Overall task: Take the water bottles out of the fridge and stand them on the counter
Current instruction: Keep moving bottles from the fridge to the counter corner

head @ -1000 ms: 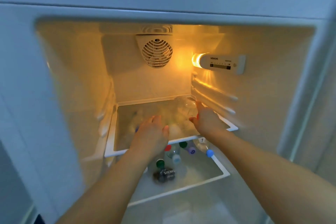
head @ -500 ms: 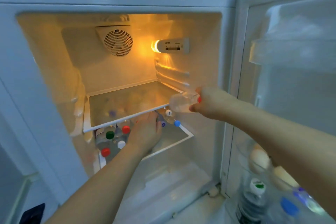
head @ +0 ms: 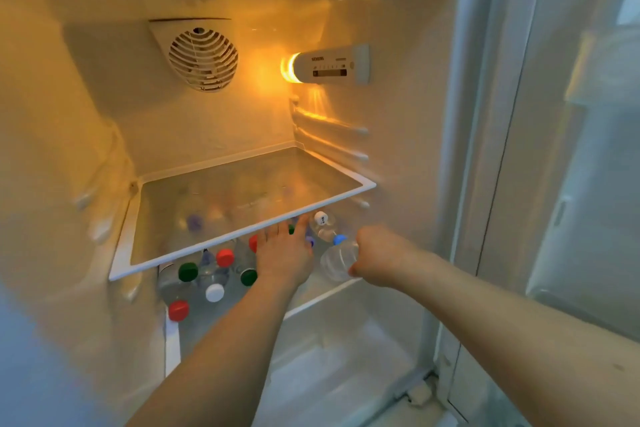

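Your right hand point(head: 377, 258) is clenched round a clear water bottle point(head: 337, 263), lying on its side at the lower shelf's point(head: 322, 300) front right corner, its base towards 9 o'clock. Your left hand point(head: 285, 255), at 9 o'clock of it, reaches fingers outstretched among the capped bottles point(head: 207, 279) crowding that shelf. The glass shelf point(head: 242, 184) sits at 12 o'clock above; fan point(head: 202, 59) and lit control panel point(head: 330, 68) higher still.

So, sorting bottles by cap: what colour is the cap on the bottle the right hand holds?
Blue. The head view shows the cap on the bottle gripped by the right hand.
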The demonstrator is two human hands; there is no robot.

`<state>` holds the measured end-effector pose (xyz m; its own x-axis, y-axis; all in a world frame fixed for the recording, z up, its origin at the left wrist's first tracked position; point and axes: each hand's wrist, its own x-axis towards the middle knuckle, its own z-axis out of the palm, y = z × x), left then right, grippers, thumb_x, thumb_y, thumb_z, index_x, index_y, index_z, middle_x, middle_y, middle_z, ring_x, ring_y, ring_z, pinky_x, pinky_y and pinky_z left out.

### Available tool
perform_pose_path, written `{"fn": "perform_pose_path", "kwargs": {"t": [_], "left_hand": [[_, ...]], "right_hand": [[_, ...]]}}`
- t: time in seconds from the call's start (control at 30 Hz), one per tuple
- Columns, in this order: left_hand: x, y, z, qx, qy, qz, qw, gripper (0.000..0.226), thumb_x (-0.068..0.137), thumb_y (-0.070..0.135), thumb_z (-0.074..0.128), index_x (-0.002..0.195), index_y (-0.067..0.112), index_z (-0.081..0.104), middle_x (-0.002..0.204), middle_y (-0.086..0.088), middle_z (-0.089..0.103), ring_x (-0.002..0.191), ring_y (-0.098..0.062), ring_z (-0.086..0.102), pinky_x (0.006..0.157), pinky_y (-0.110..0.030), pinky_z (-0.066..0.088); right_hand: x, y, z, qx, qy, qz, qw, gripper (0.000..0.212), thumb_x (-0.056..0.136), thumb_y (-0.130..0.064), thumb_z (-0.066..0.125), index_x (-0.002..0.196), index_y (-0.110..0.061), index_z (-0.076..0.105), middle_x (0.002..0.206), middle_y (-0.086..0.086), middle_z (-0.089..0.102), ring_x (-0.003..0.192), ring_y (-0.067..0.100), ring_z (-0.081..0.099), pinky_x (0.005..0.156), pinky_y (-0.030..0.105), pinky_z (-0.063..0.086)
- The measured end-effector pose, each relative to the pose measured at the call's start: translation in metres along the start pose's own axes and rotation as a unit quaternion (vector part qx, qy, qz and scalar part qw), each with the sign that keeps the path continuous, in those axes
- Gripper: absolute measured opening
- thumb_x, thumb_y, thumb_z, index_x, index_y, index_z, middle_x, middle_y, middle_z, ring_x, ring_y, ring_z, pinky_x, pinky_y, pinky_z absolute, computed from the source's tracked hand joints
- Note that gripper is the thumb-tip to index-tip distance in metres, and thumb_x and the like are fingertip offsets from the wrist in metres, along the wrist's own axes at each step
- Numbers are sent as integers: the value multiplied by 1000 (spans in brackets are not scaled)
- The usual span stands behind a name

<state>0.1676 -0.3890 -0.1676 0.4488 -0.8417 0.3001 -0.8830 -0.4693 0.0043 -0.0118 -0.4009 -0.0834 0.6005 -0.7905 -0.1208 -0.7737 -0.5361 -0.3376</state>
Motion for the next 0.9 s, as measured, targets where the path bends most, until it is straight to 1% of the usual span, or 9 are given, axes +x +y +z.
{"fn": "perform_pose_path", "kwargs": {"t": [0.1, 0.2, 0.23, 0.3, 0.47, 0.53, 0.67, 0.83, 0.9], "left_hand": [[19, 6, -1, 29, 3, -34, 999, 45, 96, 30, 43, 141, 29, 38, 139, -9, 47, 124, -34, 47, 87, -41, 41], [43, 11, -8, -22, -53, -120, 991, 14, 93, 25, 48, 105, 23, 55, 98, -1, 57, 94, -27, 56, 68, -32, 35], [50, 13, -10, -83, -81, -153, 981, 8, 95, 26, 47, 89, 22, 51, 82, 1, 50, 81, -22, 51, 66, -29, 35], [62, 13, -6, -190, -103, -174, 961, 28, 100, 28, 39, 74, 21, 35, 67, 2, 34, 61, -14, 36, 54, -19, 30], [72, 10, 1, -276, -127, -159, 939, 38, 101, 29, 37, 66, 22, 24, 66, 4, 26, 54, -7, 23, 47, -20, 23], [78, 10, 6, -314, -76, -163, 932, 38, 99, 23, 40, 64, 22, 23, 63, 3, 27, 52, -9, 24, 48, -18, 22], [89, 15, 18, -279, -2, -172, 945, 34, 93, 12, 42, 66, 22, 23, 60, 2, 27, 49, -12, 22, 43, -21, 22], [81, 16, 13, -270, -33, -195, 942, 37, 96, 19, 45, 63, 20, 28, 58, 2, 32, 48, -12, 27, 44, -23, 23], [74, 18, 14, -269, -13, -223, 937, 34, 94, 21, 46, 62, 19, 38, 58, 2, 40, 49, -14, 35, 46, -25, 29]], "right_hand": [[20, 2, 10, -1, 3, -2, 1000, 31, 90, -19, 61, 119, -9, 56, 118, 11, 59, 107, 27, 60, 72, 26, 39], [36, 6, 16, -10, -6, 1, 1000, 29, 90, -20, 60, 117, -9, 55, 120, 11, 58, 109, 27, 59, 71, 25, 38], [39, 8, 17, -15, -9, 2, 1000, 28, 91, -20, 60, 116, -10, 55, 120, 10, 58, 108, 27, 59, 71, 25, 37], [43, 9, 18, -24, -13, 2, 1000, 26, 91, -21, 60, 115, -11, 56, 120, 10, 58, 108, 26, 59, 70, 25, 37], [48, 11, 20, -20, -15, 2, 1000, 24, 91, -22, 59, 114, -13, 56, 118, 9, 58, 106, 25, 59, 70, 24, 37], [49, 10, 20, -20, -18, 1, 1000, 25, 91, -21, 59, 114, -12, 55, 117, 9, 57, 105, 25, 59, 70, 24, 37], [49, 10, 21, -17, -24, -1, 1000, 23, 91, -20, 59, 113, -13, 55, 109, 8, 56, 92, 23, 56, 70, 26, 38], [47, 10, 20, -17, -25, 3, 1000, 28, 91, -20, 60, 117, -11, 54, 103, 6, 52, 84, 20, 49, 61, 24, 37], [46, 10, 20, -18, -25, 5, 1000, 29, 91, -20, 60, 117, -11, 54, 103, 7, 51, 84, 19, 47, 65, 25, 37]]}}
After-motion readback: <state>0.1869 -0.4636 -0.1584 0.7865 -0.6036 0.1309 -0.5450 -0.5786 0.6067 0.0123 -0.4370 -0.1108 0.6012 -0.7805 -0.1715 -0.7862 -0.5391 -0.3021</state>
